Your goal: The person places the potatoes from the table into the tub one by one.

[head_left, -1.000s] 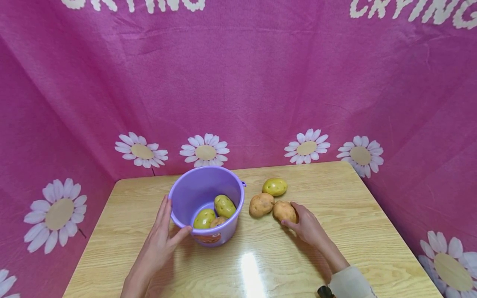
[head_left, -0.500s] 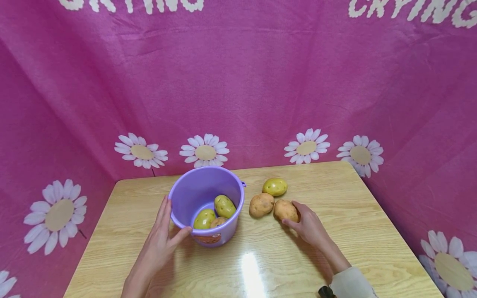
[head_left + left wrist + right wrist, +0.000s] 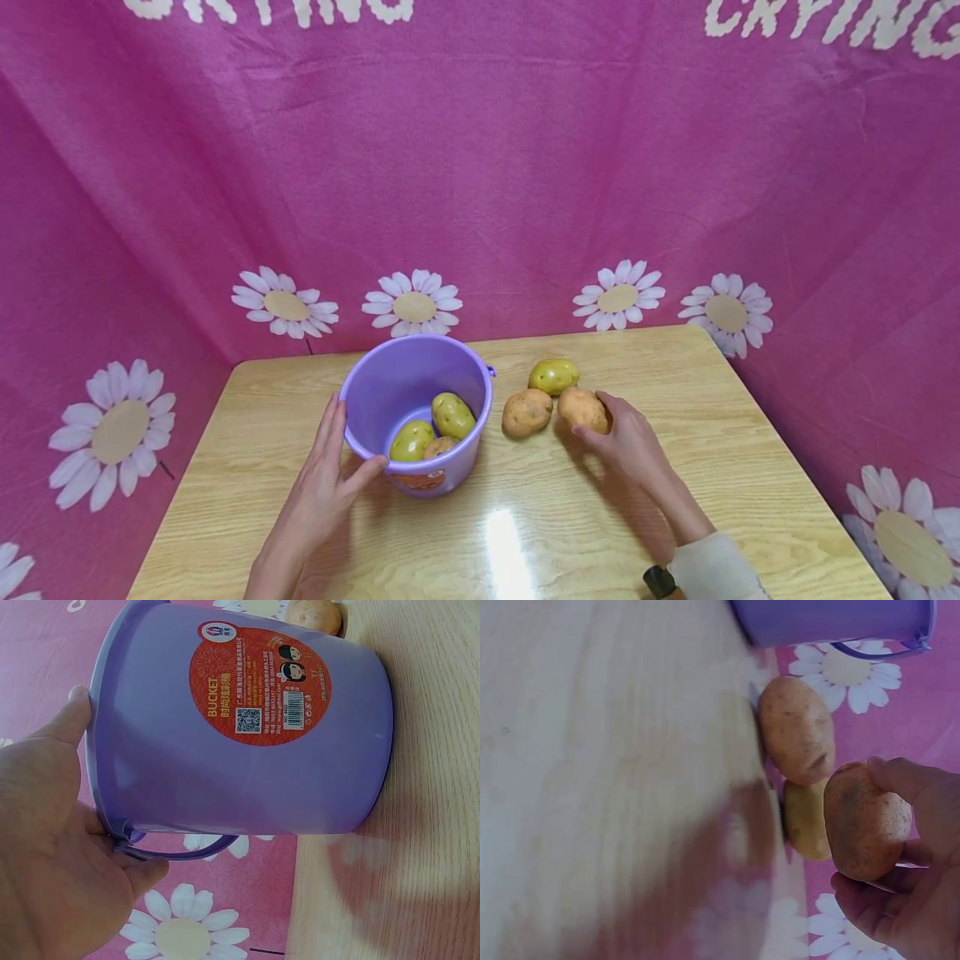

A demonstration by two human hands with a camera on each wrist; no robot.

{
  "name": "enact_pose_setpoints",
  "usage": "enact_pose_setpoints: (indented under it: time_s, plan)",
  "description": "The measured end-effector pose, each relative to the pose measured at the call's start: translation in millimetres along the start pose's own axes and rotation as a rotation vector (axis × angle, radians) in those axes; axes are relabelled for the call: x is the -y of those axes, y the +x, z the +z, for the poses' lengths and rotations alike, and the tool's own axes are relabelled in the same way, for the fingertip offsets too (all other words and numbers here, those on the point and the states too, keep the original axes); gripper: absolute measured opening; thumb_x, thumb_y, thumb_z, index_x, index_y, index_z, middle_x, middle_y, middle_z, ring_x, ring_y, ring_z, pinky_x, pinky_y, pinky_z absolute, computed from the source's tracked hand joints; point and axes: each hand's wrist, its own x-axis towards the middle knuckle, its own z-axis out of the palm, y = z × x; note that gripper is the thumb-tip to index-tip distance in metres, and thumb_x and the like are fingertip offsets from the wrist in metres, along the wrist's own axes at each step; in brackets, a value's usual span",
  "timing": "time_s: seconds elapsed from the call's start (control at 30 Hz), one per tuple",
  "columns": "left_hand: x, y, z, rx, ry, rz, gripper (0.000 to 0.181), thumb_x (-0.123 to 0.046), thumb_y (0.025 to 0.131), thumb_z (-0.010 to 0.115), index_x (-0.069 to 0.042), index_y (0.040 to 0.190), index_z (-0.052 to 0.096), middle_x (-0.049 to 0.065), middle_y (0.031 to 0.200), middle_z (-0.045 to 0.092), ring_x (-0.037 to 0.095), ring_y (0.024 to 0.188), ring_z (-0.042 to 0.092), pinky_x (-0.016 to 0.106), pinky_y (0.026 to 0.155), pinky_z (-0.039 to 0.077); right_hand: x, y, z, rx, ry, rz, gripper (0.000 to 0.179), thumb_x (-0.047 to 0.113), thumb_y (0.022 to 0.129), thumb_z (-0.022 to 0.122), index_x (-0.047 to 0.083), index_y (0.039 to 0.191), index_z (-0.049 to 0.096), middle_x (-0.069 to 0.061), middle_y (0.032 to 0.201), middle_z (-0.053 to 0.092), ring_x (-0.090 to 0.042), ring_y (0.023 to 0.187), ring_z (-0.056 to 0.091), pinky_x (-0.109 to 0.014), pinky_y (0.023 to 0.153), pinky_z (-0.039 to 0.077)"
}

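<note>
Shifted slightly rightward and away from the person since the earlier frame, the right hand (image 3: 633,442) holds a rounded tan potato (image 3: 583,409), apparently just clear of the pale wood-grain surface (image 3: 660,367). Thumb and fingers grip its opposite sides, presumably because a smooth, curved body needs opposed contact. Beside it, an oblong tan potato (image 3: 527,413) and an oval yellow-green potato (image 3: 554,377) lie close together on the surface. Nearby, a round purple plastic bucket (image 3: 397,383) stands upright, its position unchanged; within rest a glossy green potato (image 3: 412,441), a spotted green potato (image 3: 453,415) and a partly hidden brown potato (image 3: 440,447). The left hand (image 3: 318,492) rests against the bucket's rim, fingers extended and thumb spread, probably to steady it.
</note>
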Motion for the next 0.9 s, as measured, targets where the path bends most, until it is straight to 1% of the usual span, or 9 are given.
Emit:
enact_pose_setpoints:
  time_s: [0.13, 0.33, 0.4, 0.63, 0.9]
  plan:
    - [0.0, -0.3, 0.1, 0.005, 0.001, -0.005, 0.094, -0.050, 0.085, 0.060, -0.013, 0.151, 0.004, -0.006, 0.155, -0.005, 0.028, 0.138, 0.013, 0.053, 0.106, 0.023, 6.0, 4.2, -9.3, -0.012, 0.011, 0.002, 0.073, 0.041, 0.078, 0.073, -0.005, 0.129, 0.048, -0.023, 0.119, 0.056, -0.036, 0.104, 0.055, -0.049, 0.085, 0.046]
    - [0.1, 0.0, -0.2, 0.002, -0.001, -0.002, 0.094, -0.050, 0.085, 0.061, -0.013, 0.151, 0.005, -0.007, 0.155, -0.004, 0.027, 0.138, 0.014, 0.053, 0.106, 0.024, 15.7, 11.5, -23.4, -0.068, -0.008, -0.033, 0.072, 0.039, 0.079, 0.073, -0.007, 0.127, 0.049, -0.025, 0.117, 0.057, -0.037, 0.101, 0.056, -0.050, 0.081, 0.048]
    - [0.1, -0.3, -0.1, 0.000, -0.005, 0.000, 0.093, -0.050, 0.085, 0.061, -0.013, 0.151, 0.005, -0.007, 0.155, -0.004, 0.027, 0.138, 0.014, 0.052, 0.106, 0.023, 19.5, 14.1, -28.5, -0.080, -0.009, -0.033, 0.072, 0.039, 0.078, 0.074, -0.007, 0.127, 0.049, -0.025, 0.117, 0.057, -0.036, 0.100, 0.056, -0.050, 0.080, 0.048]
    - [-0.8, -1.5, -0.3, 0.001, 0.000, -0.004, 0.093, -0.050, 0.086, 0.060, -0.012, 0.151, 0.005, -0.005, 0.155, -0.003, 0.028, 0.138, 0.015, 0.053, 0.105, 0.024, 33.2, 23.1, -45.3, -0.108, -0.016, -0.039, 0.074, 0.044, 0.078, 0.072, -0.007, 0.127, 0.050, -0.024, 0.116, 0.057, -0.034, 0.094, 0.058, -0.047, 0.072, 0.050]
    - [-1.3, -1.2, -1.0, 0.009, -0.006, -0.005, 0.093, -0.049, 0.086, 0.061, -0.012, 0.151, 0.005, -0.007, 0.155, -0.004, 0.027, 0.138, 0.014, 0.053, 0.106, 0.023, 45.2, 31.2, -61.8, -0.132, -0.021, -0.038, 0.074, 0.044, 0.078, 0.072, -0.006, 0.127, 0.050, -0.024, 0.116, 0.057, -0.034, 0.092, 0.057, -0.046, 0.070, 0.050]
